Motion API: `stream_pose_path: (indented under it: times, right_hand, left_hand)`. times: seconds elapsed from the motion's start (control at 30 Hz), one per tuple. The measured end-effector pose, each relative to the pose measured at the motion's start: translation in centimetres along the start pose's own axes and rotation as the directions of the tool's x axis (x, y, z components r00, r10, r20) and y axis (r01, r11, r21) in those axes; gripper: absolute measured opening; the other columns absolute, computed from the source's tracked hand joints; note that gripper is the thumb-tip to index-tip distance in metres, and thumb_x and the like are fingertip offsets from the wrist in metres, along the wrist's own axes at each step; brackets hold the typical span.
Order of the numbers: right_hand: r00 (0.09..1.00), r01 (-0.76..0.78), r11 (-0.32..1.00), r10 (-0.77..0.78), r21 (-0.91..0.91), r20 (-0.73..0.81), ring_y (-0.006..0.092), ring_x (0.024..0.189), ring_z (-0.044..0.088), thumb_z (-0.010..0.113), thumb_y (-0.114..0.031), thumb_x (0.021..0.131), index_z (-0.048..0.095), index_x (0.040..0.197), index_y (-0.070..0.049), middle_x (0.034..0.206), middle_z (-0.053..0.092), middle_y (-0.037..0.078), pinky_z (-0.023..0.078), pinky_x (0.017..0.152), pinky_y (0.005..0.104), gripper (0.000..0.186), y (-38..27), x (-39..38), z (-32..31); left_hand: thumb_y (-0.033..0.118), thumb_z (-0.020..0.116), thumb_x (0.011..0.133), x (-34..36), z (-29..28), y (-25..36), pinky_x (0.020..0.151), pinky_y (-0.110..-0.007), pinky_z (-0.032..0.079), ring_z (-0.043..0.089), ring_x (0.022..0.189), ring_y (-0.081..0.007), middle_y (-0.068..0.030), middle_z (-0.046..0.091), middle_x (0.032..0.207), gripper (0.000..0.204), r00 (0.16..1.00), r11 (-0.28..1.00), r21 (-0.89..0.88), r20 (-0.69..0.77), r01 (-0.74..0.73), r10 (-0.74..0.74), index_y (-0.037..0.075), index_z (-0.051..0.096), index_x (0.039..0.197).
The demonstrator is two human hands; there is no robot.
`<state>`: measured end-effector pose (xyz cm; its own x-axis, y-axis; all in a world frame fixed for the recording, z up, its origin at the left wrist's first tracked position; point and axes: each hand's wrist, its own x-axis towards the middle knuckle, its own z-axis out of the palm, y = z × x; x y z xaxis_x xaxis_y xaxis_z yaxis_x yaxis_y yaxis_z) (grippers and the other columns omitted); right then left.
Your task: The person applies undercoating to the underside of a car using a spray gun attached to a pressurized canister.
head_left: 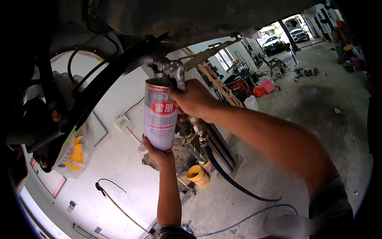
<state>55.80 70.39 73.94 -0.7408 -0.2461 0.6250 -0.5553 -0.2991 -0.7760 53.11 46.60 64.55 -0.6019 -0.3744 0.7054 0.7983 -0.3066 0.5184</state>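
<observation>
My left hand (158,153) grips the base of a tall purple-and-grey can (158,119) with a red oval label, held upright. My right hand (191,99) is wrapped round a metal spray gun (171,71) at the can's top; its fingers are partly hidden behind the gun and can. A black air hose (215,167) hangs from the fitting below the gun's handle. Directly above and to the left is the dark vehicle underside (167,16), with a black metal member (91,95) and a plastic-wrapped part (75,155) with yellow pieces.
Yellow buckets (197,176), a lift post (230,161) and hoses (254,215) lie below. A yellow hose (119,207) is at lower left by a pale wall. Farther right are wooden planks (217,81), a pink bin (267,85), clutter and cars (297,35) at the garage opening.
</observation>
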Motion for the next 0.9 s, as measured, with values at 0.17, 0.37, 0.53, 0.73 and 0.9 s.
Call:
stream_pose_path:
  times: [0.17,0.37,0.53,0.73,0.9]
  right_hand:
    - [0.998,0.06,0.997,-0.059,-0.049,0.026,0.0132,0.048,0.056,0.055,-0.024,0.093,0.059,0.08,0.002,0.063,0.058,0.006,0.048,0.042,0.0279,0.029,0.0,0.1,-0.9]
    - [0.986,0.1,0.984,-0.118,-0.146,-0.121,0.0161,0.046,0.055,0.056,-0.019,0.089,0.06,0.077,0.004,0.063,0.06,0.01,0.046,0.041,0.0302,0.026,-0.8,1.8,-1.5]
    - [0.999,0.048,0.999,-0.048,-0.003,-0.008,0.0173,0.057,0.058,0.057,-0.015,0.086,0.06,0.08,0.003,0.069,0.06,0.011,0.048,0.045,0.0312,0.019,-0.7,2.6,-3.2]
    - [0.99,-0.035,0.998,0.028,0.052,0.135,0.0174,0.064,0.06,0.058,-0.018,0.088,0.061,0.091,0.0,0.08,0.061,0.009,0.051,0.05,0.0306,0.019,-0.8,3.4,-6.7]
    - [0.983,-0.006,0.987,-0.024,0.164,0.18,0.0249,0.095,0.063,0.055,-0.015,0.088,0.059,0.106,0.002,0.105,0.062,0.015,0.06,0.071,0.0338,0.026,-0.3,1.3,-8.6]
  left_hand:
    - [0.055,0.042,0.092,-0.5,0.0,-1.1,0.092,-0.041,0.044,0.052,0.116,-0.0247,-0.0068,0.052,0.129,0.057,1.0,1.0,-0.003,-0.006,-0.022,0.022,0.014,0.043,0.131]
    - [0.051,0.035,0.095,-0.3,3.8,-1.2,0.08,-0.042,0.048,0.056,0.108,-0.0267,-0.008,0.054,0.124,0.052,0.999,0.999,0.023,-0.029,-0.025,0.025,0.012,0.045,0.129]
    - [0.051,0.035,0.096,0.6,4.8,-2.1,0.083,-0.041,0.048,0.056,0.109,-0.0266,-0.0082,0.054,0.126,0.052,0.995,0.996,0.066,-0.072,-0.068,0.072,0.011,0.046,0.128]
    - [0.05,0.037,0.095,0.0,5.7,-3.6,0.09,-0.042,0.045,0.052,0.115,-0.027,-0.0086,0.053,0.127,0.053,0.982,0.986,0.076,-0.106,-0.148,0.156,0.012,0.043,0.131]
    - [0.049,0.046,0.092,-0.8,7.5,-4.6,0.097,-0.043,0.042,0.046,0.122,-0.0273,-0.0083,0.044,0.135,0.055,0.957,0.962,0.178,-0.166,-0.208,0.238,0.018,0.034,0.136]
